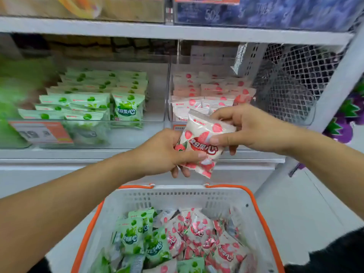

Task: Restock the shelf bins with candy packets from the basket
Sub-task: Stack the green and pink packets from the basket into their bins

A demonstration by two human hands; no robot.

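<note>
Pink packet (pixel 202 142), likely light, soft and crinkly, is pinched by both left hand (pixel 163 152) and right hand (pixel 248 127); edges suit gripping.

Both forearms are bare, no watch or rings on the hands; dark black fabric (pixel 332 253) shows at the lower right of the frame.

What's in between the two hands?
In the head view, a pink candy packet lies between them: the left hand grips its lower edge and the right hand pinches its upper part.
</note>
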